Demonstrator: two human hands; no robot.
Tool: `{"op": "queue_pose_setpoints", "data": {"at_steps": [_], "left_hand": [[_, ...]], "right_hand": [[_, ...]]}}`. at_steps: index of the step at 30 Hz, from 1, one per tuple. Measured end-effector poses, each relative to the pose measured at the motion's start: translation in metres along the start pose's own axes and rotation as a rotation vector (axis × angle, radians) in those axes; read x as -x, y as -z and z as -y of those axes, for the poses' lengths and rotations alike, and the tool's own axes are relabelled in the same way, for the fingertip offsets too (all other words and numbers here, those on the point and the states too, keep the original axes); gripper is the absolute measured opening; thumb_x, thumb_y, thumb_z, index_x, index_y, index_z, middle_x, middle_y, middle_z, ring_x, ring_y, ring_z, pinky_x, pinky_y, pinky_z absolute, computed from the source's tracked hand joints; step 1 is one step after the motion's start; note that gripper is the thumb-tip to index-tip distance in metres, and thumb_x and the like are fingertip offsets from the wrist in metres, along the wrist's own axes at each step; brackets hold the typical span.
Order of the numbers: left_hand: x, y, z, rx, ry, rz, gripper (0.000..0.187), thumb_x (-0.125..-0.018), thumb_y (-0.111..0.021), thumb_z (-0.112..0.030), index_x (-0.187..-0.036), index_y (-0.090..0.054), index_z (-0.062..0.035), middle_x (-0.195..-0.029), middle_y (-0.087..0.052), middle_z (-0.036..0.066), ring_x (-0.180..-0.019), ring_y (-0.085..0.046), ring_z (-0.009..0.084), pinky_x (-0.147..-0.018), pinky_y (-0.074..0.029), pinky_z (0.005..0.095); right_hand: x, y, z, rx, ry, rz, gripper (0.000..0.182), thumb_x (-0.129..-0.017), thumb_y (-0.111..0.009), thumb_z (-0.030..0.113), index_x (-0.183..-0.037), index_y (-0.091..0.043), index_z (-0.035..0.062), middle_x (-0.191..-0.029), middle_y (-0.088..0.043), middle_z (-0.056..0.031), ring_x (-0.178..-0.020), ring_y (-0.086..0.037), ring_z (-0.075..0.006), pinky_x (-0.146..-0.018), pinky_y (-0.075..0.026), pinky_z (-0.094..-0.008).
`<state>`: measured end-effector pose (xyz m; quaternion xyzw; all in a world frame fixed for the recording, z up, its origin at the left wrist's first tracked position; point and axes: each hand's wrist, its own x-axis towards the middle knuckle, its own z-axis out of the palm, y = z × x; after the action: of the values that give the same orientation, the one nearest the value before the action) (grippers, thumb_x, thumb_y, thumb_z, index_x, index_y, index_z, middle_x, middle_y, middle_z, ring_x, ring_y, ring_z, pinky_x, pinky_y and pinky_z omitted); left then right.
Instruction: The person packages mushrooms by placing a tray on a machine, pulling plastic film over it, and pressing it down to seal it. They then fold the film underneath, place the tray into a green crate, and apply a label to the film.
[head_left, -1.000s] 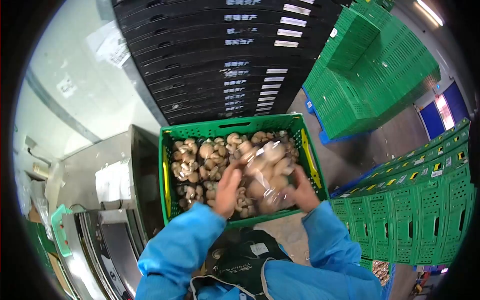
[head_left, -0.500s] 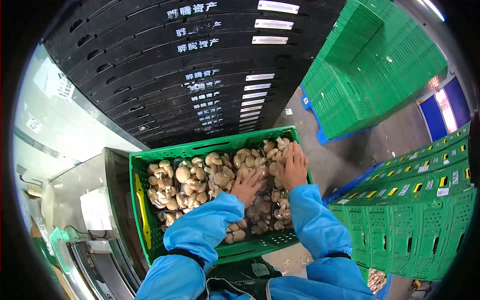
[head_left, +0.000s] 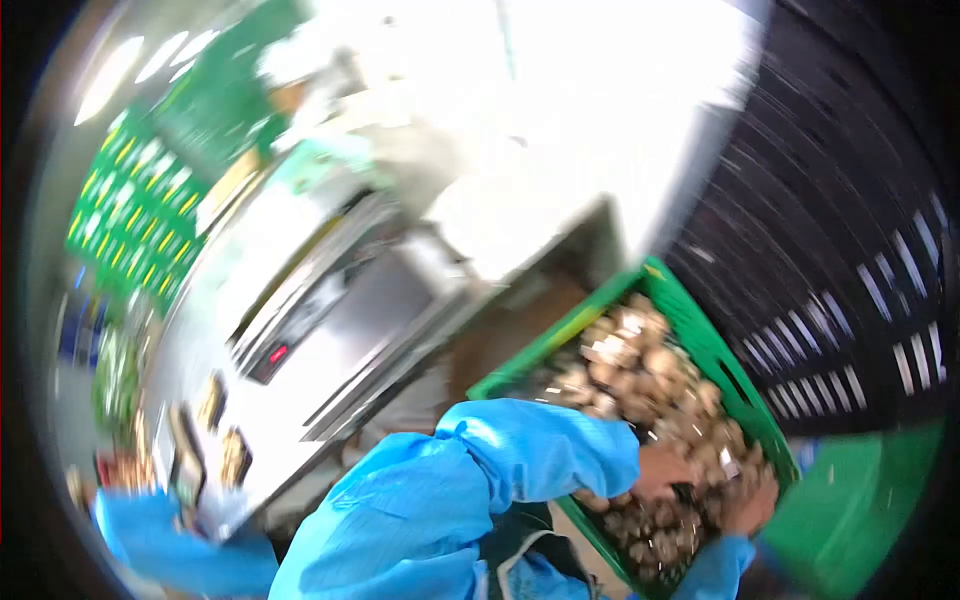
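A green plastic crate (head_left: 722, 345) stands tilted across the lower right of my view. Packs of brown mushrooms (head_left: 650, 370) fill it, some with a shiny clear wrap. My left hand (head_left: 662, 473) reaches in over the packs and touches them near the crate's middle. Close to it, my right hand (head_left: 752, 500) rests on the packs by the crate's right side. Motion smears the fingers of both hands, so I cannot see whether either grips a pack.
Black stacked crates (head_left: 830, 200) rise behind the green one. At left is a steel machine (head_left: 370, 310) with a red display. Another person's blue sleeve (head_left: 185, 545) shows beside the worktable (head_left: 290, 410). Green crates (head_left: 135, 205) are stacked at the far left.
My view has swung left and tilted, and is now blurred. The mushroom crate appears farther right, and the machine and another person's sleeve have come into view. Both hands are still in the crate.
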<state>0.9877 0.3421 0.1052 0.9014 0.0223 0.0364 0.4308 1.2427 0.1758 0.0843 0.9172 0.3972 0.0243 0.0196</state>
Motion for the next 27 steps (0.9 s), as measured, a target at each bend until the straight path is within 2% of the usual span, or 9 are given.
{"op": "queue_pose_setpoints", "data": {"at_steps": [2, 3, 4, 8, 13, 16, 20, 24, 27], "left_hand": [[0.083, 0.058, -0.025, 0.113, 0.096, -0.218, 0.043, -0.082, -0.059, -0.024, -0.12, -0.049, -0.0067, -0.1, -0.058, 0.015, -0.094, -0.056, 0.0337, -0.083, -0.044, 0.0458], [0.132, 0.082, -0.044, 0.146, 0.101, -0.462, 0.038, -0.085, -0.056, -0.024, -0.118, -0.051, -0.0061, -0.096, -0.059, 0.015, -0.087, -0.057, 0.0346, -0.075, -0.047, 0.0435], [0.179, 0.095, -0.052, 0.11, 0.168, -0.602, 0.033, -0.087, -0.054, -0.022, -0.116, -0.053, -0.0065, -0.095, -0.06, 0.015, -0.088, -0.058, 0.0332, -0.076, -0.047, 0.0418], [0.389, 0.108, -0.118, -0.008, 0.584, -1.343, 0.024, -0.085, -0.058, -0.012, -0.107, -0.06, -0.0054, -0.099, -0.063, 0.012, -0.092, -0.061, 0.0265, -0.081, -0.049, 0.0345], [0.667, -0.046, -0.159, -0.249, 1.142, -2.294, 0.032, -0.083, -0.059, -0.004, -0.114, -0.056, -0.0012, -0.104, -0.061, 0.008, -0.097, -0.057, 0.0162, -0.085, -0.044, 0.027], [0.803, -0.145, -0.185, -0.351, 1.0, -2.706, 0.036, -0.083, -0.061, -0.008, -0.117, -0.052, 0.0002, -0.11, -0.059, 0.011, -0.1, -0.055, 0.017, -0.084, -0.043, 0.0293], [0.916, -0.228, -0.199, -0.1, 1.517, -2.828, 0.05, -0.086, -0.057, -0.026, -0.124, -0.045, 0.0046, -0.119, -0.052, 0.021, -0.11, -0.049, 0.0259, -0.095, -0.037, 0.0342], [0.978, -0.259, -0.18, 0.349, 1.381, -2.83, 0.054, -0.09, -0.05, -0.034, -0.125, -0.044, 0.0051, -0.124, -0.049, 0.02, -0.113, -0.048, 0.0265, -0.096, -0.037, 0.0346], [0.979, -0.238, -0.162, 0.733, 0.997, -2.901, 0.058, -0.092, -0.046, -0.04, -0.128, -0.041, 0.005, -0.125, -0.049, 0.019, -0.113, -0.049, 0.0259, -0.096, -0.037, 0.0346]], "right_hand": [[-0.012, -0.026, 0.0, -0.333, 0.245, -0.243, 0.051, -0.093, -0.045, 0.028, -0.131, -0.037, -0.0039, -0.136, -0.036, -0.0246, -0.124, -0.035, -0.0374, -0.105, -0.027, -0.0419], [-0.032, -0.05, 0.002, -0.341, 0.22, -0.101, 0.049, -0.095, -0.041, 0.029, -0.13, -0.038, -0.0051, -0.134, -0.038, -0.025, -0.12, -0.04, -0.0352, -0.102, -0.031, -0.0395], [-0.012, 0.01, 0.085, -0.925, 0.105, 0.075, 0.048, -0.096, -0.04, 0.029, -0.128, -0.04, -0.0059, -0.124, -0.049, -0.0219, -0.109, -0.049, -0.031, -0.094, -0.039, -0.0363], [0.029, 0.053, 0.289, -1.395, 0.403, 0.554, 0.043, -0.093, -0.046, 0.029, -0.121, -0.046, -0.0051, -0.1, -0.06, -0.0149, -0.09, -0.058, -0.0214, -0.08, -0.046, -0.0304], [0.245, 0.167, 0.508, -1.118, 1.155, 1.635, 0.046, -0.09, -0.051, 0.025, -0.122, -0.044, -0.0079, -0.108, -0.058, -0.0198, -0.099, -0.059, -0.0253, -0.083, -0.049, -0.0334], [0.381, 0.182, 0.602, -0.631, 1.262, 2.063, 0.045, -0.092, -0.05, 0.021, -0.125, -0.042, -0.0072, -0.115, -0.057, -0.0186, -0.102, -0.058, -0.0253, -0.086, -0.047, -0.0337], [0.553, 0.13, 0.721, -0.656, 0.987, 2.189, 0.059, -0.088, -0.055, 0.019, -0.135, -0.028, -0.0048, -0.125, -0.049, -0.0184, -0.108, -0.054, -0.0244, -0.086, -0.046, -0.0323], [0.671, 0.059, 0.817, -0.533, 1.109, 1.78, 0.078, -0.079, -0.064, 0.023, -0.137, -0.021, -0.0066, -0.124, -0.049, -0.0213, -0.11, -0.052, -0.0239, -0.088, -0.043, -0.0328], [0.71, 0.012, 0.842, -0.763, 1.137, 1.94, 0.081, -0.074, -0.069, 0.02, -0.135, -0.023, -0.0094, -0.122, -0.05, -0.0224, -0.11, -0.052, -0.0242, -0.089, -0.043, -0.0326]]}}
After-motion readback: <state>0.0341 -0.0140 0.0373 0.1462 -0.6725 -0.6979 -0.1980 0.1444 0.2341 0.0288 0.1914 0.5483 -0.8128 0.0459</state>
